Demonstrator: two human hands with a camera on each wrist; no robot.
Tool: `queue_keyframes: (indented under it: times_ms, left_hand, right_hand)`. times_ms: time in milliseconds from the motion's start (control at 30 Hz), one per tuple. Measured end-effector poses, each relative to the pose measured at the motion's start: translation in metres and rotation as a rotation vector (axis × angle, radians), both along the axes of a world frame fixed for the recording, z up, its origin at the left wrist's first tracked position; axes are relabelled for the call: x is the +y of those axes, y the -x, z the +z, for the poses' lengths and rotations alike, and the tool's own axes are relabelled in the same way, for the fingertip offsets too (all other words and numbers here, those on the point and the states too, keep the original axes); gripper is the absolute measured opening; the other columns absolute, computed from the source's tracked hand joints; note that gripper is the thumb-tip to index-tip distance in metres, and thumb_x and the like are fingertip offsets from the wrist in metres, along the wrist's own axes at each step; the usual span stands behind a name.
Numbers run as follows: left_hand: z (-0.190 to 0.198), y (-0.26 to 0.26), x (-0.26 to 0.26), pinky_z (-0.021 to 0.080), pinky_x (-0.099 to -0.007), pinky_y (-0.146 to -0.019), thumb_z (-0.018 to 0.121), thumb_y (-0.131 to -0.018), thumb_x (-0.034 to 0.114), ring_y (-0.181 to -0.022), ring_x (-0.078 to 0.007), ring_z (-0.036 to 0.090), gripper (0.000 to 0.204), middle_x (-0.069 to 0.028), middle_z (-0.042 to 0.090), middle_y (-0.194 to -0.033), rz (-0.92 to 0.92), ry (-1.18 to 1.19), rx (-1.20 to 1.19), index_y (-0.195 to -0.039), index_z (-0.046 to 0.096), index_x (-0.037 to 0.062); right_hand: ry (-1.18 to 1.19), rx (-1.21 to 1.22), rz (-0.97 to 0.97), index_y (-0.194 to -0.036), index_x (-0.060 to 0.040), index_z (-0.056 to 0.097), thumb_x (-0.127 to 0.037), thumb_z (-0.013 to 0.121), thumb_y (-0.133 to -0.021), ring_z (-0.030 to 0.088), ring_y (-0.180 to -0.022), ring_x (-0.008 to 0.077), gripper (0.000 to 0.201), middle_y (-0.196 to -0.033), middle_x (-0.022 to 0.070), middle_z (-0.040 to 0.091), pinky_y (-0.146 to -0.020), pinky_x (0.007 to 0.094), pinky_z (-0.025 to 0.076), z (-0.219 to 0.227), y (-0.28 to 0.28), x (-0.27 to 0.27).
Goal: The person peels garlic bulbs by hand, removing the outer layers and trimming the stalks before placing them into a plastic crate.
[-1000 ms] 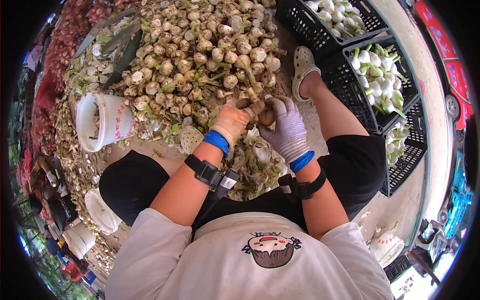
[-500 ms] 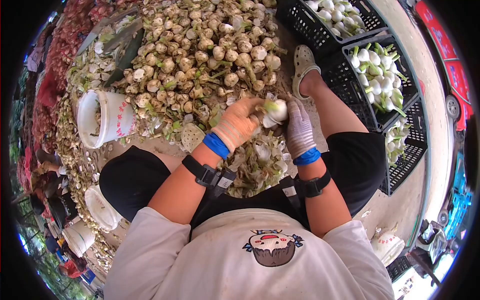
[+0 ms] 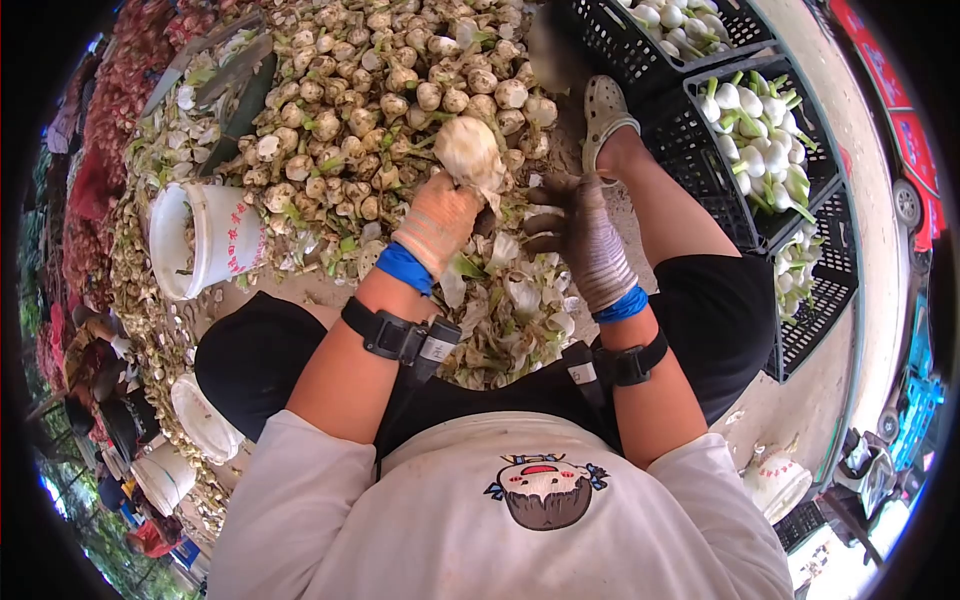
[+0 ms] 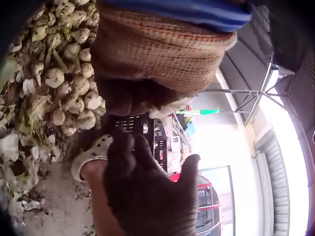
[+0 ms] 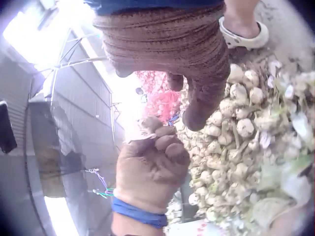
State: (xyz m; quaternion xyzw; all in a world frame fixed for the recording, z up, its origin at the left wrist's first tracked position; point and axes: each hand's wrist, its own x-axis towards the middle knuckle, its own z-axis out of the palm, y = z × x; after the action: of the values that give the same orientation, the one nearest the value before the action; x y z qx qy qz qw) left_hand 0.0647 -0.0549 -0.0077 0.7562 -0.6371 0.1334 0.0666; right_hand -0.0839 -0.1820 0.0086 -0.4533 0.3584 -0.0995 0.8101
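Held up in my left hand (image 3: 440, 225), in an orange-tinged work glove, is a garlic bulb (image 3: 468, 150) with pale brownish skin. In the right wrist view the fingers of that left hand (image 5: 152, 172) are curled at the bulb's base. My right hand (image 3: 590, 240), in a dirty grey-purple glove, holds nothing; its fingers are spread and point toward the left hand. A blurred pale shape (image 3: 555, 50) hangs near the crates at the top. Unpeeled garlic bulbs (image 3: 350, 120) lie heaped in front of both hands.
Black crates (image 3: 700, 190) of clean white garlic (image 3: 765, 150) stand at the right, beyond a foot in a clog (image 3: 607, 115). Peeled skins and leaves (image 3: 510, 320) pile between the legs. A white bucket (image 3: 225, 240) sits at the left.
The white, peeled garlic bulb between both hands has left them. My left hand has moved left and now holds up a brownish bulb; the right hand's fingers have spread.
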Motion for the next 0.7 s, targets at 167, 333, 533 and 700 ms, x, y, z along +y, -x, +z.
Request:
queue_keyframes:
  times_ms: [167,333,533,700]
  left_hand:
    - [0.001,0.01,0.002,0.048,-0.0287,-0.071,0.052,-0.085,0.015,-0.081,-0.0216,0.06,0.022,-0.0144,0.062,-0.091,0.17,0.129,1.316,-0.097,0.059,-0.002]
    - [0.021,0.023,0.001,0.049,-0.0272,-0.07,0.055,-0.084,0.013,-0.081,-0.0176,0.059,0.025,-0.008,0.061,-0.09,0.053,0.297,2.668,-0.104,0.055,-0.0026]
    - [0.002,0.011,0.011,0.045,-0.0379,-0.088,0.064,-0.08,0.024,-0.1,-0.0245,0.054,0.048,-0.0114,0.055,-0.109,-0.229,0.263,2.768,-0.118,0.048,-0.0007]
    - [0.0,-0.013,0.012,0.048,-0.0378,-0.084,0.055,-0.084,0.015,-0.094,-0.0249,0.057,0.028,-0.0114,0.058,-0.098,0.179,0.55,2.359,-0.107,0.052,-0.0018]
  right_hand:
    - [-0.239,-0.225,0.075,-0.127,-0.0051,0.037,-0.058,0.037,-0.087,0.055,-0.087,0.02,0.066,-0.117,0.0128,0.045,-0.072,0.0336,0.049,0.0,-0.001,-0.003]
    - [-0.356,-0.143,0.093,-0.122,-0.0073,0.044,-0.044,0.047,-0.088,0.053,-0.097,0.0187,0.05,-0.11,0.008,0.051,-0.08,0.0339,0.047,-0.01,-0.003,0.007]
    - [-0.261,-0.086,0.258,-0.114,-0.0047,0.052,-0.017,0.057,-0.082,0.057,-0.084,0.0153,0.035,-0.095,0.0063,0.059,-0.078,0.0291,0.047,-0.013,0.002,0.001]
    - [0.358,0.04,0.204,-0.103,0.0,0.057,-0.01,0.063,-0.078,0.055,-0.084,0.0107,0.028,-0.094,0.0055,0.061,-0.075,0.0243,0.045,-0.016,0.005,-0.005]
